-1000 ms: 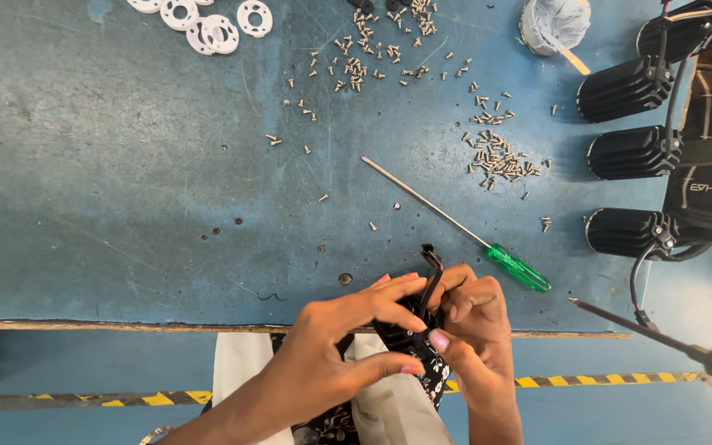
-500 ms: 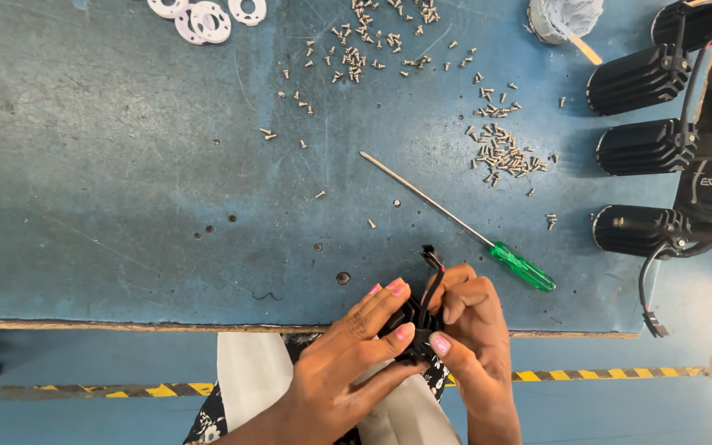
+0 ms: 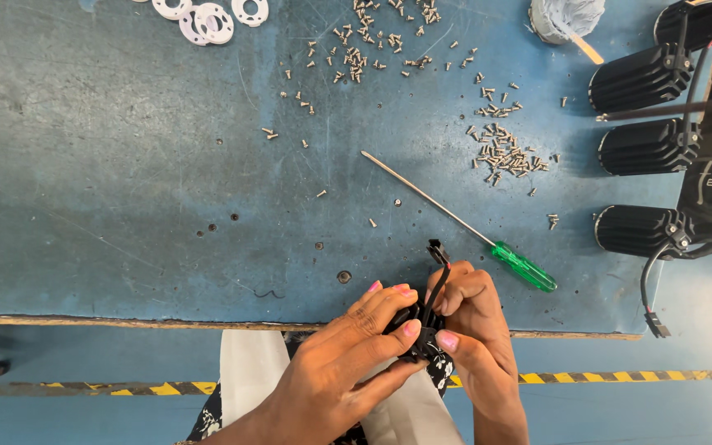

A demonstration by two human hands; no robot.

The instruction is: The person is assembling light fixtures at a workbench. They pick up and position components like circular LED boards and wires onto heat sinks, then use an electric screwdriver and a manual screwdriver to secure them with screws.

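Note:
Both hands meet at the near edge of the blue worktable [image 3: 125, 206]. My left hand [image 3: 348, 363] and my right hand [image 3: 475, 330] together grip a small black finned part [image 3: 418, 338], mostly hidden between the fingers. A thin black cable with a small black connector [image 3: 437, 251] rises from the part past my right fingers. A screwdriver with a green handle [image 3: 524, 267] lies on the table just right of my right hand, its long shaft pointing up-left.
Several small screws [image 3: 504, 152] lie scattered across the table's upper middle and right. White rings [image 3: 208, 16] sit at the top left. Black finned lamp housings [image 3: 644, 82] with cables stand at the right edge. A white container [image 3: 562, 16] is at the top.
The view has shifted slightly. My left fingers have closed a little further over the black part; both hands stay at the table's near edge.

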